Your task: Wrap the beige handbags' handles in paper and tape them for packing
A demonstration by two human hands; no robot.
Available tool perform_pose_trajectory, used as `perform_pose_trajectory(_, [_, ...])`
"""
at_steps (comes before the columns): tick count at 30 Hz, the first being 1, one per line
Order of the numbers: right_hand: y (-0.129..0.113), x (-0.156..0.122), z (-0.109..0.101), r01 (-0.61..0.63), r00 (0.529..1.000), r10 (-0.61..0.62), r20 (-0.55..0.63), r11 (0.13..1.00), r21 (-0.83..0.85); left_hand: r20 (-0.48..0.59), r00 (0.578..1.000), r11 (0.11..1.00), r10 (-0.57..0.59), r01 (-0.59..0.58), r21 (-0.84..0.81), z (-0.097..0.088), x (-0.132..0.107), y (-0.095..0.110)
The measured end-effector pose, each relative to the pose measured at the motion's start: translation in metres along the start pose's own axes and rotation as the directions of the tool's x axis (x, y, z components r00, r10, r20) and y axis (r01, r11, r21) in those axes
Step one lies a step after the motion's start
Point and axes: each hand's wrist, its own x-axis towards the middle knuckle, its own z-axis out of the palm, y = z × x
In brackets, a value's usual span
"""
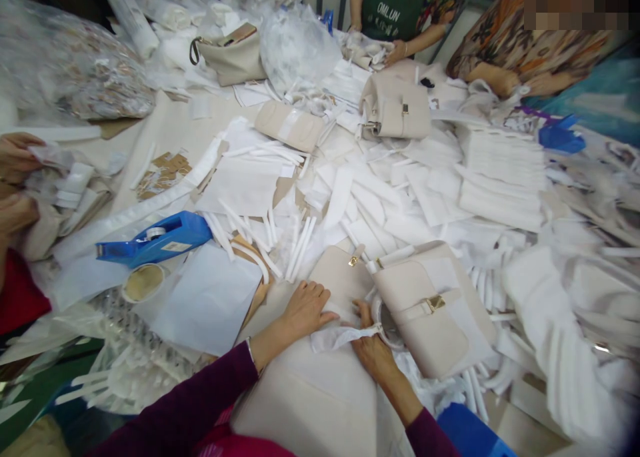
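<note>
A beige handbag [320, 390] lies in front of me, its flap spread away from me with a gold clasp near the tip. My left hand [304, 309] rests on the bag, thumb apart from its other fingers. On the bag's right side, my right hand [374, 352] has its fingers curled round a thin white wrapping strip [343, 337], which trails left across the bag. A roll of tape [390, 320] is just beyond that hand, partly hidden. To its right lies a second beige handbag [425, 317], closed, with a gold buckle.
Left of me are a blue tape dispenser [160, 238], a roll of tape [144, 282] and white sheets [207, 300]. White padding strips [360, 197] and tags [167, 174] cover the middle. More bags [400, 107] stand farther back, where co-workers' hands [395, 52] handle items.
</note>
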Motion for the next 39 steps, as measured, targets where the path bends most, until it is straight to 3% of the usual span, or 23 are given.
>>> perform_pose_trajectory(3, [0.0,0.001,-0.001,-0.147,0.985,0.161,-0.056,0.968,0.206,-0.012,1.0,1.0,-0.012,0.012,0.0,0.001,0.001,-0.001])
perform_pose_trajectory(6, [0.009,0.006,-0.002,-0.214,0.959,0.262,-0.104,0.918,0.333,-0.016,1.0,1.0,-0.012,0.012,0.01,0.003,0.003,-0.001])
perform_pose_trajectory(11, [0.048,0.008,-0.003,-0.273,0.902,0.385,-0.193,0.858,0.436,-0.022,1.0,1.0,-0.006,0.007,0.014,0.004,0.004,-0.003])
perform_pose_trajectory(15, [0.086,-0.008,-0.011,-0.353,0.847,0.493,-0.2,0.802,0.483,-0.003,1.0,1.0,-0.008,0.008,0.005,0.004,0.005,-0.003])
perform_pose_trajectory(20, [0.126,-0.035,-0.026,-0.314,0.837,0.519,-0.173,0.715,0.625,-0.016,1.0,0.999,0.004,-0.003,0.033,0.004,0.005,-0.002])
perform_pose_trajectory(23, [0.134,-0.06,-0.044,-0.354,0.83,0.531,-0.171,0.738,0.575,-0.02,1.0,0.999,-0.001,0.002,0.039,0.006,0.004,-0.003])
perform_pose_trajectory(25, [0.123,-0.078,-0.062,-0.405,0.803,0.56,-0.203,0.763,0.503,-0.016,1.0,0.999,-0.005,0.006,0.031,0.007,0.004,-0.003])
perform_pose_trajectory(28, [0.08,-0.084,-0.084,-0.471,0.74,0.535,-0.408,0.845,0.252,-0.008,1.0,1.0,-0.01,0.011,0.022,0.007,0.004,-0.002])
perform_pose_trajectory(29, [0.061,-0.078,-0.085,-0.447,0.757,0.467,-0.457,0.88,0.159,-0.006,1.0,1.0,-0.013,0.013,0.023,0.006,0.003,-0.002])
perform_pose_trajectory(30, [0.041,-0.068,-0.082,-0.382,0.804,0.377,-0.46,0.92,0.087,-0.006,1.0,1.0,-0.016,0.016,0.025,0.006,0.003,-0.001])
perform_pose_trajectory(33, [-0.008,-0.027,-0.052,-0.099,0.958,0.096,-0.269,0.995,0.003,-0.019,1.0,0.999,-0.022,0.023,0.028,0.007,0.0,-0.001])
perform_pose_trajectory(36, [-0.025,0.007,-0.01,-0.042,0.993,0.032,-0.117,0.996,-0.082,-0.044,0.998,0.999,-0.037,0.039,0.031,0.01,-0.004,-0.003])
perform_pose_trajectory(39, [-0.015,0.021,0.019,-0.05,0.996,0.044,-0.082,0.996,-0.079,-0.047,0.997,0.997,-0.068,0.069,0.037,0.014,-0.007,-0.005])
